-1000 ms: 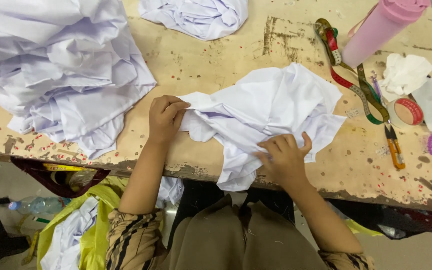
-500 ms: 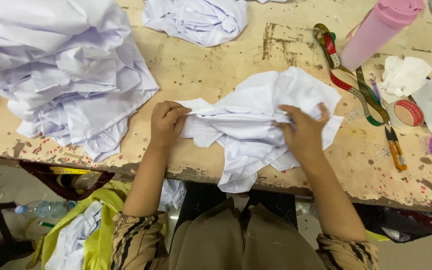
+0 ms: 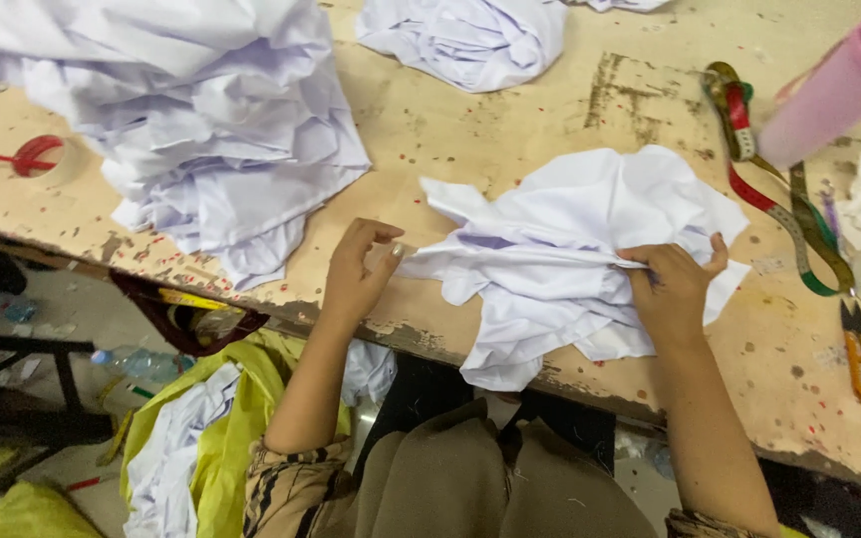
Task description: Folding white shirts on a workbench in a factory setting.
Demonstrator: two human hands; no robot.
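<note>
A crumpled white cloth piece (image 3: 570,229) lies on the worn wooden table (image 3: 510,130) near its front edge. My left hand (image 3: 359,271) pinches the cloth's left corner and pulls it out sideways. My right hand (image 3: 672,289) grips a fold on the cloth's right side, fingers closed over it. Between the two hands the cloth is stretched into a narrow band, and part of it hangs over the table edge.
A big pile of white cloth (image 3: 191,120) fills the table's left, another bundle (image 3: 465,40) lies at the back. A pink bottle (image 3: 834,90), a measuring tape (image 3: 784,199), small snips (image 3: 859,349) and tape rolls sit at right. Yellow bags (image 3: 221,428) lie below.
My right hand has slid from the cloth's lower middle to its right side. My left hand has pulled its corner outward, so the cloth is now stretched between them.
</note>
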